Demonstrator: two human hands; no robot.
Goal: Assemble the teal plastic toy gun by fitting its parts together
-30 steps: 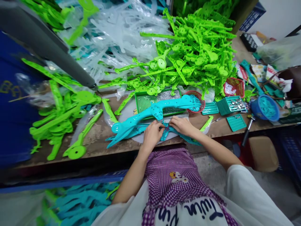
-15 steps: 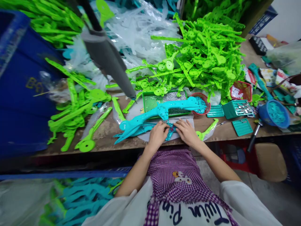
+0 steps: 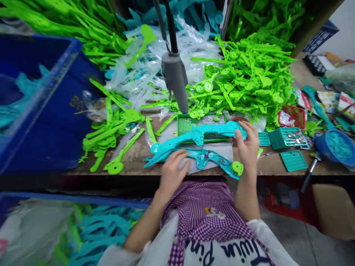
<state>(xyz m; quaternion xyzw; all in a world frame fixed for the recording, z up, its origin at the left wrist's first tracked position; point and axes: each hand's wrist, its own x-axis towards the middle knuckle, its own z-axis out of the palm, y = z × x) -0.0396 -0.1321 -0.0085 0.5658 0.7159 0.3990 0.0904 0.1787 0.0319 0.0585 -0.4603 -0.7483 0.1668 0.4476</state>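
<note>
Two long cyan plastic bow-shaped parts lie on the wooden workbench (image 3: 133,157). The upper cyan part (image 3: 194,136) rests across a green tray of small screws (image 3: 203,123). The lower cyan part (image 3: 206,157), open side up, lies on a white sheet near the bench edge. My left hand (image 3: 172,171) lies flat on the left end of the lower part, fingers apart. My right hand (image 3: 248,144) is at the right end of the upper part, over a small red basket (image 3: 235,120), fingers curled around that end.
A grey hanging power screwdriver (image 3: 174,79) dangles over the tray. Piles of lime-green parts (image 3: 244,77) and clear plastic bags (image 3: 149,70) fill the back. A blue crate (image 3: 47,111) stands at left, small teal baskets (image 3: 290,136) and a blue bowl (image 3: 335,146) at right.
My right hand left the centre of the lower part and reached up right to the end of the upper part. My left hand slid onto the lower part's left side. The view swung left.
</note>
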